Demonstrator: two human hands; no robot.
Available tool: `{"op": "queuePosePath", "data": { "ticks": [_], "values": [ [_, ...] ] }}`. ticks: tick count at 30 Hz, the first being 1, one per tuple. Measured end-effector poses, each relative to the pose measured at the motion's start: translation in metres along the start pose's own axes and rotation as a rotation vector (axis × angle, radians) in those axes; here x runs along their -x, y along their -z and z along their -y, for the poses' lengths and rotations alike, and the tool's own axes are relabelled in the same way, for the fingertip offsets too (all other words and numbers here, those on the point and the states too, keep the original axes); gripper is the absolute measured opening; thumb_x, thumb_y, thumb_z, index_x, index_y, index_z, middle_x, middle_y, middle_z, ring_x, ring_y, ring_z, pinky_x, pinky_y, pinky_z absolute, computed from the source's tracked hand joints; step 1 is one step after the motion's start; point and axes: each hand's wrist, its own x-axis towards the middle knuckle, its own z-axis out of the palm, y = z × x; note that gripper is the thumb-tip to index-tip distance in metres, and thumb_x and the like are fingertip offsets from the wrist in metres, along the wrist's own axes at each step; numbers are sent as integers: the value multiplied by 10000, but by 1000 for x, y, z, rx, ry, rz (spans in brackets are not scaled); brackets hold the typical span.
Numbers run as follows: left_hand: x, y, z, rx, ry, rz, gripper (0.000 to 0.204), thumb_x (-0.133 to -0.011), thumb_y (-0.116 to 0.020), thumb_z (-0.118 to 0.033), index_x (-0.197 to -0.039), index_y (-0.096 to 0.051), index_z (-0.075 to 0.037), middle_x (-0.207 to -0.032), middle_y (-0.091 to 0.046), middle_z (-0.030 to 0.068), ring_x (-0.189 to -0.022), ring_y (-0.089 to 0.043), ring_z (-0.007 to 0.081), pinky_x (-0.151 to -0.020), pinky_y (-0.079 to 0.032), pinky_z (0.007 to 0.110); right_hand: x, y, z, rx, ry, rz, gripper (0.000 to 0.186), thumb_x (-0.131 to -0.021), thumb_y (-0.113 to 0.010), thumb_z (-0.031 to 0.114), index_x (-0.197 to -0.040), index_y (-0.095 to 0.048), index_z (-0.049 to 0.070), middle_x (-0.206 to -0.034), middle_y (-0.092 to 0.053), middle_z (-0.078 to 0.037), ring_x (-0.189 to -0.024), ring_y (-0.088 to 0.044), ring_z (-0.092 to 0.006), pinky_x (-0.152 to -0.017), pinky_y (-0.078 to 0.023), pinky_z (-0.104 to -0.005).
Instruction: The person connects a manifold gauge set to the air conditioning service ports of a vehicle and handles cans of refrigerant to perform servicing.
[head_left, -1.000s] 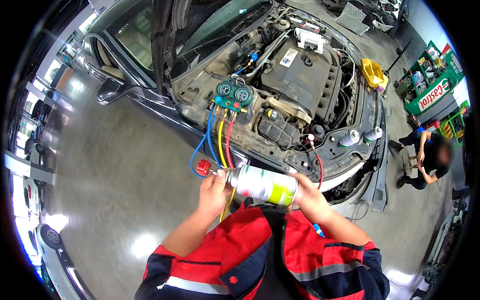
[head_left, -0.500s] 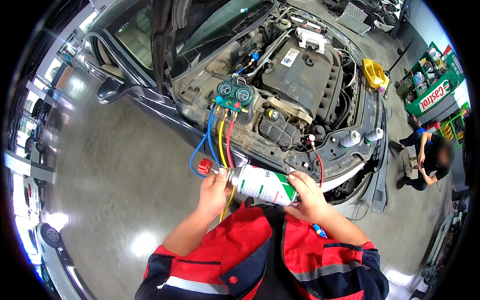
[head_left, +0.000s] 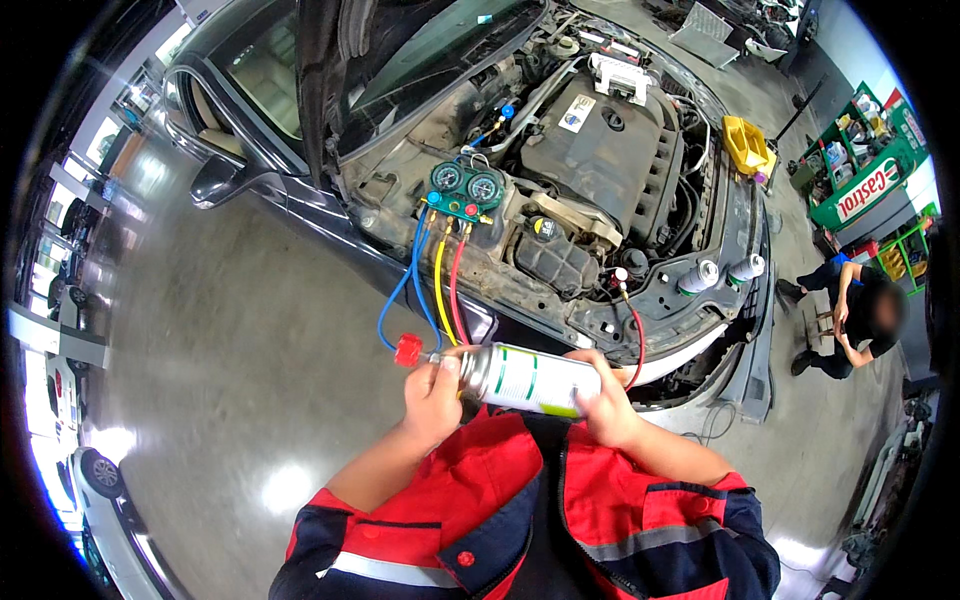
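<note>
Between my two hands a white-and-green refrigerant can lies on its side in front of my chest. My left hand is closed round its neck end, where a can tap with a red knob sticks out to the left. At the can's base end, the fingers of my right hand wrap round it. Just beyond, a manifold gauge set with two dials rests on the car's fender edge. Its blue hose, yellow hose and red hose hang down, partly behind the can and my left hand.
The car's engine bay, with its engine cover, lies open ahead. Two more cans stand on the front panel, near a red hose with a small gauge. A yellow jug sits farther off. Another person crouches at the right.
The can has rolled in my hands, so another side of its label faces up. My right hand has turned with it; my left stays at the neck.
</note>
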Motion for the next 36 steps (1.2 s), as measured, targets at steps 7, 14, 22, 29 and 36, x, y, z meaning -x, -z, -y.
{"op": "queuePosePath", "data": {
  "ticks": [7, 14, 22, 29, 36],
  "values": [
    [-6, 9, 22, 87, 259, 49, 389, -1029, -419, -295, -863, -605, 4, -774, -594, 31, -662, -519, 98, -583, -410, 272, -4, -11, -6, 239, 88, -184, 588, -858, -675, 342, -1262, -405, 11, -1010, -563, -161, -898, -583, -239, -738, -486, -362],
    [6, -17, 11, -109, 140, -237, 455, -1029, -388, -304, -689, -531, -38, -598, -493, 16, -553, -438, 124, -517, -348, 316, -16, 2, -5, 575, 773, -59, 575, -804, -680, 285, -1211, -417, -24, -1057, -523, -262, -863, -582, -373, -752, -500, -428],
    [8, 4, 20, -603, -519, -185, 216, -869, -493, -79, -663, -534, -26, -614, -550, 112, -556, -540, 306, -531, -409, 390, -11, -21, -5, -40, -115, -114, 489, -1014, -320, 420, -1091, -551, -3, -917, -599, -86, -802, -562, -149, -720, -472, -316],
    [3, 18, 10, -574, -733, 81, 116, -812, -577, -134, -754, -578, -34, -679, -565, 120, -614, -558, 325, -594, -440, 426, -10, -15, -4, -648, -874, 142, 474, -1001, -346, 497, -993, -600, 98, -640, -553, -27, -461, -454, -135, -389, -270, -244],
    [0, 8, 11, -443, -129, -20, 330, -990, -422, -159, -719, -517, 3, -602, -529, 155, -527, -514, 333, -491, -363, 386, -3, -16, -20, 145, 118, -110, 605, -858, -670, 304, -1302, -403, -7, -1180, -521, -160, -1058, -548, -273, -937, -440, -374]
  ]
}}
